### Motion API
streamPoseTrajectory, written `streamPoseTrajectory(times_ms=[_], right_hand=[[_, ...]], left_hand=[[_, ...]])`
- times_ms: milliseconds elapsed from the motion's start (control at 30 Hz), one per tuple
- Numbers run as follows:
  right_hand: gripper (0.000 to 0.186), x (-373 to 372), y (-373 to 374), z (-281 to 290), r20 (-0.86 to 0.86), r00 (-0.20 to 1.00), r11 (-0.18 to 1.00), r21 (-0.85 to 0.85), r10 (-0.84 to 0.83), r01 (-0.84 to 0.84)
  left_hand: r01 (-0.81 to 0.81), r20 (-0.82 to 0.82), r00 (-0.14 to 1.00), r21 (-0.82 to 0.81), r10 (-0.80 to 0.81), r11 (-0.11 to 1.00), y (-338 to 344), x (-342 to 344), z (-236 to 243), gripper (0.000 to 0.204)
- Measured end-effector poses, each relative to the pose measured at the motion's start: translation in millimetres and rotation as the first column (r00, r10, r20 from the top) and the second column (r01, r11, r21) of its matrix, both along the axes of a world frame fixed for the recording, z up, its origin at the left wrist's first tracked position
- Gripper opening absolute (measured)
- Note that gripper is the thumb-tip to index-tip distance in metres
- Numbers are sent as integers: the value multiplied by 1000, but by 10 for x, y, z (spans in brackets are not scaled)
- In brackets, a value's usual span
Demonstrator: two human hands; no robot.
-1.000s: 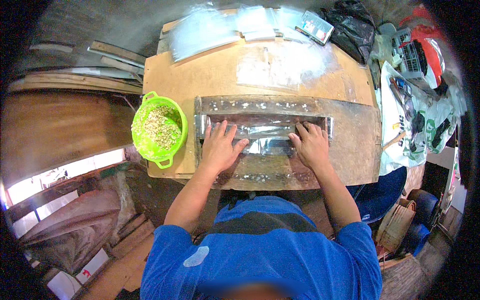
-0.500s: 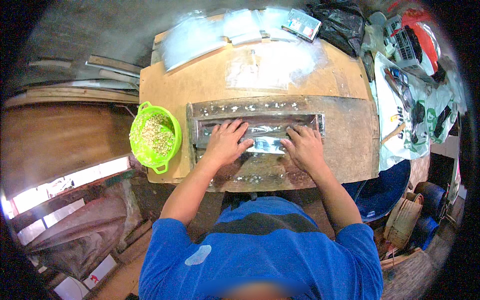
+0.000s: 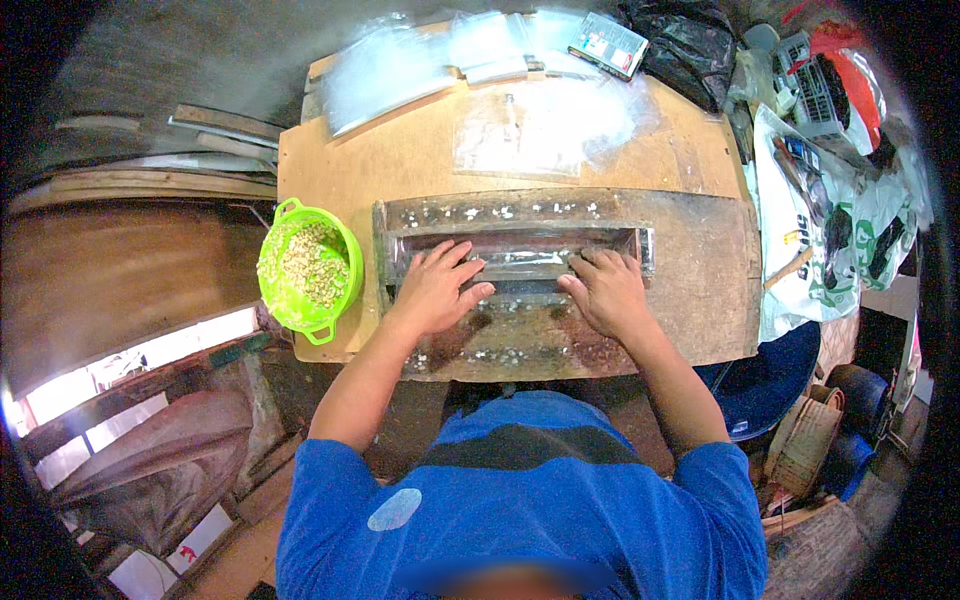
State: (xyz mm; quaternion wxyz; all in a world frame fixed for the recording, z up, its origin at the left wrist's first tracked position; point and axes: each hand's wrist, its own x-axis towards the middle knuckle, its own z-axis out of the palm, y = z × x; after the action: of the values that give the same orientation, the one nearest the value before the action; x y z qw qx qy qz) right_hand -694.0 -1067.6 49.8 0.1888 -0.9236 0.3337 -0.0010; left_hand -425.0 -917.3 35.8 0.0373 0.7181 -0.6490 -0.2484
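Note:
A long rectangular wooden mould (image 3: pixel 700 250) lies on the table in front of me. Clear plastic film (image 3: pixel 525 264) lines its narrow trough and overlaps the rim at both ends. My left hand (image 3: pixel 437 288) rests on the film at the trough's near left side, fingers spread. At the near right side, my right hand (image 3: pixel 608 292) presses on the film with its fingers apart. Neither hand grips anything. To the left stands a bright green colander (image 3: pixel 354 285) holding small pale pieces (image 3: pixel 312 268), perhaps chopped nuts.
Stacks of clear plastic sheets (image 3: pixel 385 85) lie along the table's far edge, beside a small printed box (image 3: pixel 608 46) and a black plastic bag (image 3: pixel 685 50). White plastic bags (image 3: pixel 785 270) hang at the right, above a dark blue tub (image 3: pixel 755 395).
My left hand has slid slightly left, and my right hand stays nearly in place. The shiny film between the hands at the near edge now lies down inside the trough.

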Motion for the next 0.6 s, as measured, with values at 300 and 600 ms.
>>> streamPoseTrajectory(times_ms=[300, 600], right_hand=[[37, -670, -18, 89, 465, 837, 943, -12, -289, 333], [55, -1340, -63, 71, 469, 677, 811, 173, -567, 559]], left_hand=[[196, -102, 975, -28, -197, 980, -459, -348, -2, 54], [351, -167, 917, -89, -361, 932, -920, -816, -54, 55]])
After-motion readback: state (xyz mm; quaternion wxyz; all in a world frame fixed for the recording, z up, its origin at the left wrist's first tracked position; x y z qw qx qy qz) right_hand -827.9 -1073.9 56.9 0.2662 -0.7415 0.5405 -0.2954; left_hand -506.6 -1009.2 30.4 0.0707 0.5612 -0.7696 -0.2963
